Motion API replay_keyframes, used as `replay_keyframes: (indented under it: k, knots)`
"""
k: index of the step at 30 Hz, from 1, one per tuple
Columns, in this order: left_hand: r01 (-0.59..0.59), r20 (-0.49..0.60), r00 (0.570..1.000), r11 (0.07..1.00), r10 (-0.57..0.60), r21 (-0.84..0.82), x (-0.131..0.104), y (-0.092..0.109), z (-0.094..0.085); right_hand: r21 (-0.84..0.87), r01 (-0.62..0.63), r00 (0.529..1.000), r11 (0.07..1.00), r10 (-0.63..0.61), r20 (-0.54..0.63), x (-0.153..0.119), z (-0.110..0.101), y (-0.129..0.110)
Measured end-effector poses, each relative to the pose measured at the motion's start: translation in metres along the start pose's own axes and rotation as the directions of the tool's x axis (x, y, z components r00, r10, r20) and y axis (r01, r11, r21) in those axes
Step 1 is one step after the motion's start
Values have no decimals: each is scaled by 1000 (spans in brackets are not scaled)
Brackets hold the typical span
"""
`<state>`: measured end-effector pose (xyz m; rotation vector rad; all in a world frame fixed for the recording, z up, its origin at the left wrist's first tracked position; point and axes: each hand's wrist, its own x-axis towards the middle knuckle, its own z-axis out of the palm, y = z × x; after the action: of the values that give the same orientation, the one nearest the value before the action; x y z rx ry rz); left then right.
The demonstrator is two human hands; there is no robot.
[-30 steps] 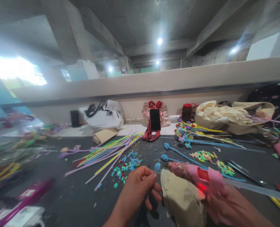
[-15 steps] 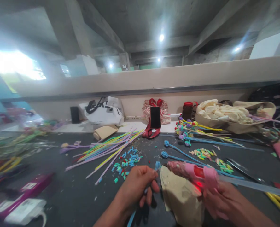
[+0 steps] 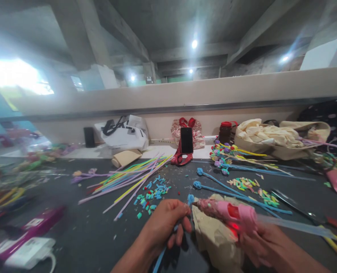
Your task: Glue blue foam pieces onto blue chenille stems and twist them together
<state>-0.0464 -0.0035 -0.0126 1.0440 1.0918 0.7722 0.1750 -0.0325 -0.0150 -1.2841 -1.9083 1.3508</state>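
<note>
My left hand (image 3: 170, 220) pinches a blue pipe cleaner (image 3: 190, 199); its looped tip sticks up past my fingertips and its tail shows below the palm. A pink glue gun (image 3: 225, 212) with a red light on it is gripped in my right hand (image 3: 262, 242). Its nozzle points left, close to the blue tip; whether they touch I cannot tell. From the gun's back end runs a long clear glue stick (image 3: 293, 225). Crumpled brown paper (image 3: 216, 239) lies beneath the gun. Two blue pipe cleaners with knotted heads (image 3: 197, 185) rest just beyond.
Cut blue and green pieces (image 3: 157, 191) and a bundle of coloured pipe cleaners (image 3: 131, 174) lie ahead on the left. A phone (image 3: 186, 140) leans at the back. Scissors (image 3: 295, 206) lie on the right, a purple power strip (image 3: 32, 235) at the left.
My right hand has moved the glue gun slightly left, bringing its nozzle nearer the blue tip. My left hand has stayed almost still.
</note>
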Motion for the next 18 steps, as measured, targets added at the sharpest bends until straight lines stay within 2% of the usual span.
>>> replay_keyframes:
  k: [4, 8, 18]
  knots:
    - [0, -16, 1000, 1000, 0, 16, -1, -1, 2, -28, -54, 999, 998, 54, 3, 1, 0, 1]
    - [10, -13, 1000, 999, -10, 42, -2, 0, 4, 2, -16, 999, 1000, 16, 29, 3, -2, 2]
    - [26, 6, 1000, 999, -26, 43, -1, 2, 3, -20, -11, 1000, 1000, 11, 18, 6, 0, 16]
